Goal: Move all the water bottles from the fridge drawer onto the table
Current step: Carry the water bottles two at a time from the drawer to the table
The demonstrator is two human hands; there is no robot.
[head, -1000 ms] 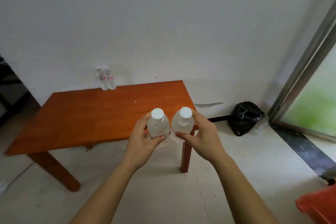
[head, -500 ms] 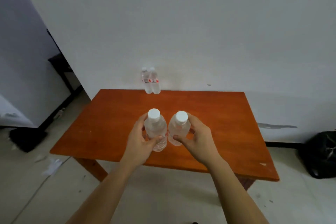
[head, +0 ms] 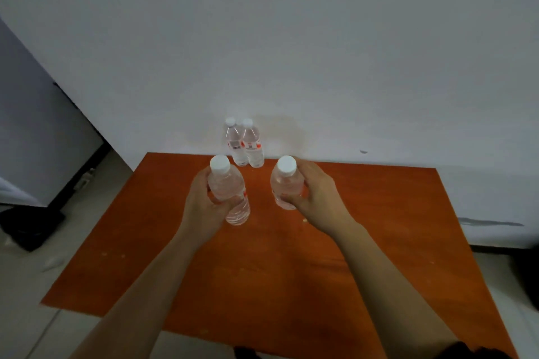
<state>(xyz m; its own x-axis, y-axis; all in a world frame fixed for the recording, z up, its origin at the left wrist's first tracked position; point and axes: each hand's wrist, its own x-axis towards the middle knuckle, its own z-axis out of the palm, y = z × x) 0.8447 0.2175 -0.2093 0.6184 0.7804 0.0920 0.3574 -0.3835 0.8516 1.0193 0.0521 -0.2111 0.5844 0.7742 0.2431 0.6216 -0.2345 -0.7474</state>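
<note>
My left hand (head: 204, 207) grips a clear water bottle (head: 227, 186) with a white cap, held upright over the orange wooden table (head: 262, 271). A second clear bottle (head: 284, 183) with a white cap is held upright in my right hand (head: 318, 195), a short gap away from the first. Whether either bottle touches the tabletop I cannot tell. Two more water bottles (head: 245, 143) with red-and-white labels stand side by side at the table's far edge against the white wall. The fridge drawer is out of view.
The white wall (head: 291, 52) runs right behind the table. A grey panel (head: 35, 140) and a dark object on the floor (head: 29, 227) are at the left. The pale floor (head: 26, 300) shows left of the table and a dark shape (head: 528, 280) at the far right.
I have come closer to the table. Both hands moved forward over the tabletop toward the two standing bottles, and the two held bottles, earlier side by side, have moved apart.
</note>
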